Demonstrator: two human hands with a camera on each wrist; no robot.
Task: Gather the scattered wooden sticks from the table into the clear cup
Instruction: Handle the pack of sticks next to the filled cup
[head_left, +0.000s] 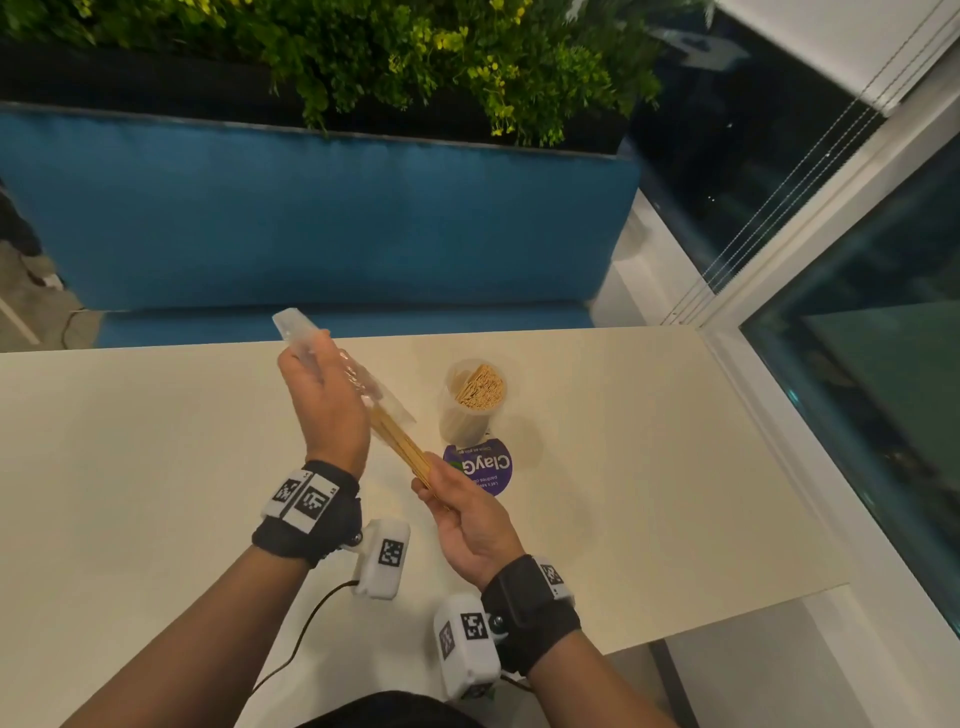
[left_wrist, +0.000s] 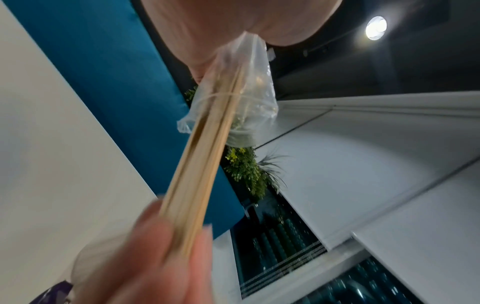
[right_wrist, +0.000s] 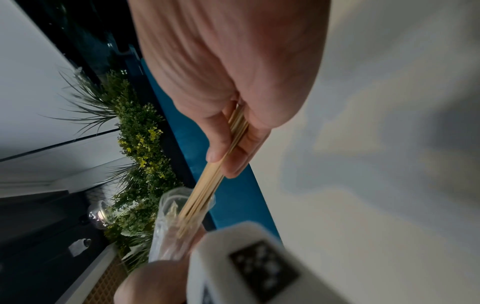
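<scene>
Above the table, my left hand (head_left: 322, 389) grips a clear plastic sleeve (head_left: 298, 327) that covers the far end of a bundle of wooden sticks (head_left: 400, 441). My right hand (head_left: 457, 506) pinches the bundle's near end between thumb and fingers. The sleeve (left_wrist: 246, 92) shows bunched around the sticks (left_wrist: 202, 164) in the left wrist view. The right wrist view shows the sticks (right_wrist: 213, 181) running from my right hand (right_wrist: 233, 86) into the sleeve (right_wrist: 174, 222). To the right of both hands, the clear cup (head_left: 472, 400) stands upright, packed with sticks.
A round purple sticker (head_left: 483, 467) lies on the cream table (head_left: 649, 441) just in front of the cup. A blue bench (head_left: 311, 218) and a planter with plants (head_left: 415, 62) run along the far edge. A window frame (head_left: 779, 374) borders the right side.
</scene>
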